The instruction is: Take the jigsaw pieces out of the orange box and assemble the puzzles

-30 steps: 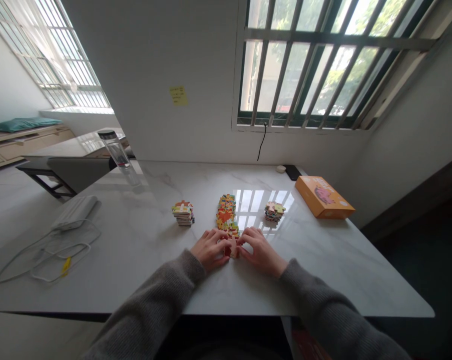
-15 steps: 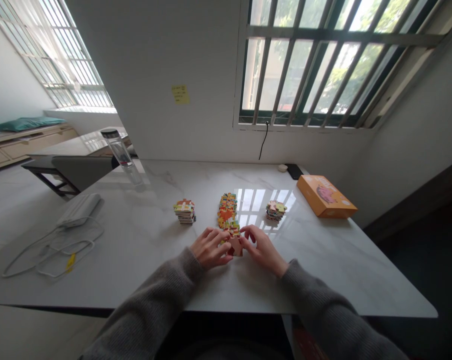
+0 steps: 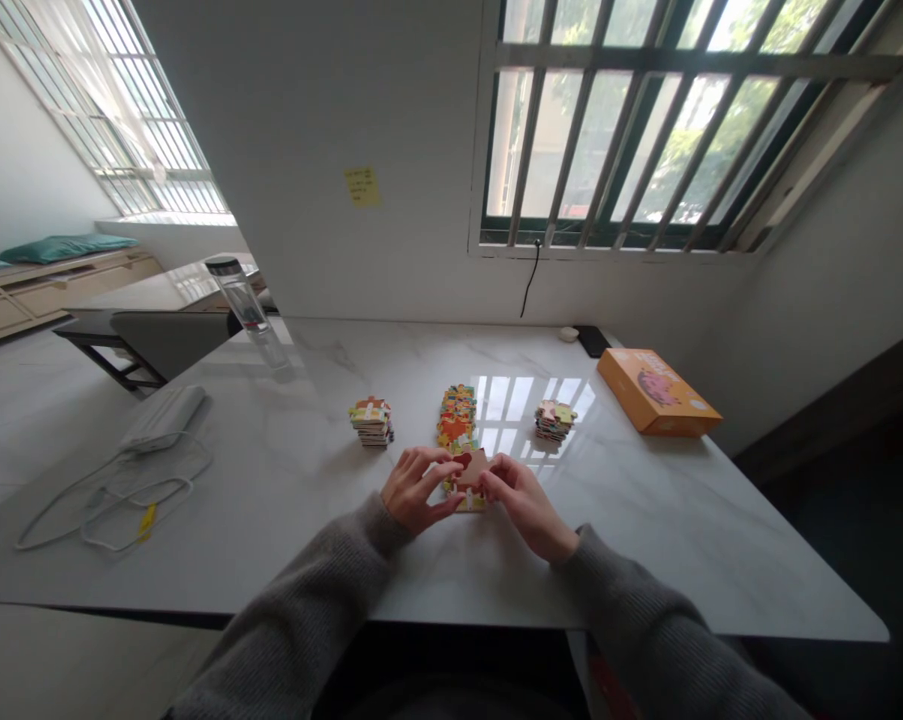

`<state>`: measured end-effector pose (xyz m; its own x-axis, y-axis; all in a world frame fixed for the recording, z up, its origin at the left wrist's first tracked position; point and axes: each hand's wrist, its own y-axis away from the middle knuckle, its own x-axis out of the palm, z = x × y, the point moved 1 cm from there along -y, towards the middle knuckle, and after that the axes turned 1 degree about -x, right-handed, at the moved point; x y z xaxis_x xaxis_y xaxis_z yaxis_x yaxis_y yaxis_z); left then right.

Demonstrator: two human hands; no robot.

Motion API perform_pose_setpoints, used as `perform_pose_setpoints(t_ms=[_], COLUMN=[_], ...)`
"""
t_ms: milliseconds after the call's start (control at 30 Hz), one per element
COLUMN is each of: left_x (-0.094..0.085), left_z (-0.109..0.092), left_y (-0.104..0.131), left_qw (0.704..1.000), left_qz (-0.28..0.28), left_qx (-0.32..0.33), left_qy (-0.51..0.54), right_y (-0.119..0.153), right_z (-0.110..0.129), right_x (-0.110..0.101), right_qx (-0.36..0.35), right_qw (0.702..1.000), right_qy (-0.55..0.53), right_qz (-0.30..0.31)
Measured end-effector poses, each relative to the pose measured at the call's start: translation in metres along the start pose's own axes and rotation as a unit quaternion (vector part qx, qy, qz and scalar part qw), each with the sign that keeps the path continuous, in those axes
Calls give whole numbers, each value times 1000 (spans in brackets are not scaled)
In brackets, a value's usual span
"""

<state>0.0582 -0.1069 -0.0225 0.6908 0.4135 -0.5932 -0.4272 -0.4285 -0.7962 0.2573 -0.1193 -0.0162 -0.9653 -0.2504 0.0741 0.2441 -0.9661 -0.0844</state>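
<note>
A pinkish-brown puzzle piece (image 3: pixel 475 467) is pinched at its right edge by my right hand (image 3: pixel 522 497), raised a little over the near end of a row of overlapping puzzle pieces (image 3: pixel 457 415). My left hand (image 3: pixel 419 490) is beside the piece's left edge, thumb and fingers apart; whether a fingertip touches it is unclear. Another light-coloured piece (image 3: pixel 469 502) lies below the held one, partly hidden. One stack of pieces (image 3: pixel 373 422) stands to the left of the row, and a second stack (image 3: pixel 554 421) to the right.
An orange box (image 3: pixel 657 392) lies at the right, with a black phone (image 3: pixel 592 341) and a small white case (image 3: pixel 569 334) behind it. A glass bottle (image 3: pixel 237 294) stands at the back left. A white device (image 3: pixel 163 417) with a looped cable lies at the left.
The pinkish-brown piece has come up off the near end of the row, now pinched in my right hand, and the light-coloured piece beneath has come into view. My left hand's thumb and fingers have spread.
</note>
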Motion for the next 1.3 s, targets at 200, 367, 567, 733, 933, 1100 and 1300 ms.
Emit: perform_pose_setpoints(t_ms=[200,367,567,733,933,1100,1300], left_x=[-1,0,3,3,4,8,8], left_z=[-2,0,3,3,7,8,8], left_y=[-1,-2,1,2,6,8,9], left_qw=[999,997,991,982,981,983,982], left_qz=[26,21,33,62,117,146,157], left_qx=[-13,-42,-61,-72,-80,-65,-70], left_qy=[25,63,115,162,133,88,80], right_y=[0,0,5,-1,-30,-45,-54], right_z=[-5,-6,7,9,21,11,1], right_x=[5,-2,-10,-21,-105,-167,-179], right_qx=[-1,-95,-300,-311,-302,-260,-233], right_qw=[999,987,887,873,850,840,856], right_qy=[2,131,342,368,426,460,446], right_qz=[35,11,75,71,-72,-122,-121])
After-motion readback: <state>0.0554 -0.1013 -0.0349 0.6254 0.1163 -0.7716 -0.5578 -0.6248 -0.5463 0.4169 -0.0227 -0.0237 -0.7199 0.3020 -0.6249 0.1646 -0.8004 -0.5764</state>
